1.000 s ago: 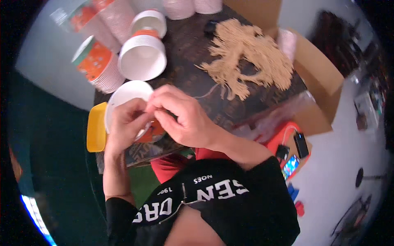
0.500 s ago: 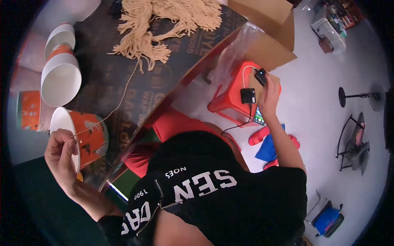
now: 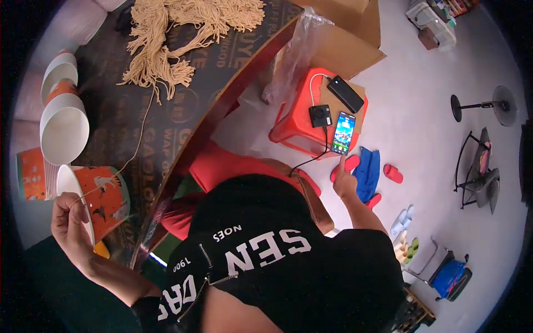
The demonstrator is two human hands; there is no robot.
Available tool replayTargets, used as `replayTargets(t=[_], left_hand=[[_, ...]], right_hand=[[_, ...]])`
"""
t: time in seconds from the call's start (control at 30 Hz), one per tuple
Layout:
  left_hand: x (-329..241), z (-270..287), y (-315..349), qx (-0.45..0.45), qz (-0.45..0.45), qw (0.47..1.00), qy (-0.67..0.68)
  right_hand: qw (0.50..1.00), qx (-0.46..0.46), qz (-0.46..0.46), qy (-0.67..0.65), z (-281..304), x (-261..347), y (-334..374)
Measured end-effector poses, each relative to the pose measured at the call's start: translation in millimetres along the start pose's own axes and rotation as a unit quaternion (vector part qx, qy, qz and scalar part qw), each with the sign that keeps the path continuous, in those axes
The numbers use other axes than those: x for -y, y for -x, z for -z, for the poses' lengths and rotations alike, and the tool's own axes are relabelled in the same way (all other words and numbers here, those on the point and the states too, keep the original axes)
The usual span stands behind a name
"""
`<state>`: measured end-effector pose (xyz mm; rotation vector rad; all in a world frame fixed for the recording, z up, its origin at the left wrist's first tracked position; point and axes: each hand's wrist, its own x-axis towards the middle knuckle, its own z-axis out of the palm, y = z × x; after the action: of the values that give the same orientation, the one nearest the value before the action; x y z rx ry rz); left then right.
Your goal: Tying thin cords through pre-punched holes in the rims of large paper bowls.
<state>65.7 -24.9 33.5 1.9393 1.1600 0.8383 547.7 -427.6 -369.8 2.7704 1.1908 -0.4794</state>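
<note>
Orange paper cup (image 3: 102, 197) and its tan string (image 3: 139, 130) I am pinching in my left hand (image 3: 69, 222), stringing unfinished, while my right hand (image 3: 345, 180) is extending one finger towards the phone (image 3: 343, 133).

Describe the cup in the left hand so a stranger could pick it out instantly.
At the near left edge of the dark table, the left hand grips the rim of an orange paper cup with small printed figures. Unlike the nested cup stacks behind it, it is single, tilted sideways, with a tan string running to its rim.
</note>
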Motion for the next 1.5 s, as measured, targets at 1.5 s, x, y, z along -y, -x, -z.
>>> replayTargets(t=[1.5], left_hand=[[-11,-7,3,-0.018,0.009,1.0,0.021]], right_hand=[[0.953,-0.182,-0.225,-0.094,30,13,-132]])
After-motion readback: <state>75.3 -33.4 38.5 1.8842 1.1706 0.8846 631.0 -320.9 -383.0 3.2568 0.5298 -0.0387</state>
